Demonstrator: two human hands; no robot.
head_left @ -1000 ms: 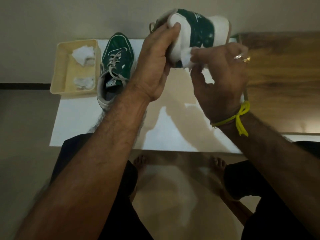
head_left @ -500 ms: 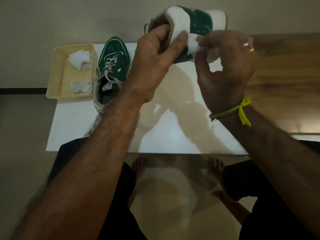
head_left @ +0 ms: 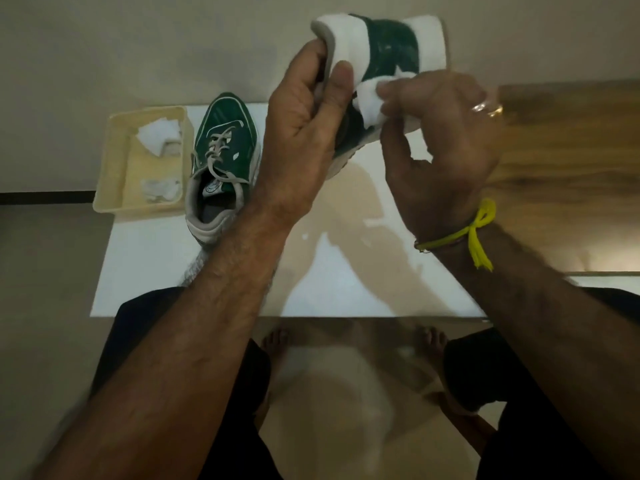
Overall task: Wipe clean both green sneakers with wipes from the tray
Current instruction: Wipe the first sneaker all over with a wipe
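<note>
Gripping raised sneaker [head_left: 391, 46], left hand [head_left: 304, 133], wipe [head_left: 372, 102] pressed

A tray [head_left: 114, 174] sits at the far left of the table [head_left: 145, 271], with two wipes [head_left: 157, 135] in it, one far and one near. Just right of the tray lies a sneaker [head_left: 223, 140]. Further right, above the table, the left hand [head_left: 298, 140] and right hand [head_left: 440, 140] hold the other sneaker [head_left: 391, 43], with a wipe [head_left: 370, 102] between them.
</note>
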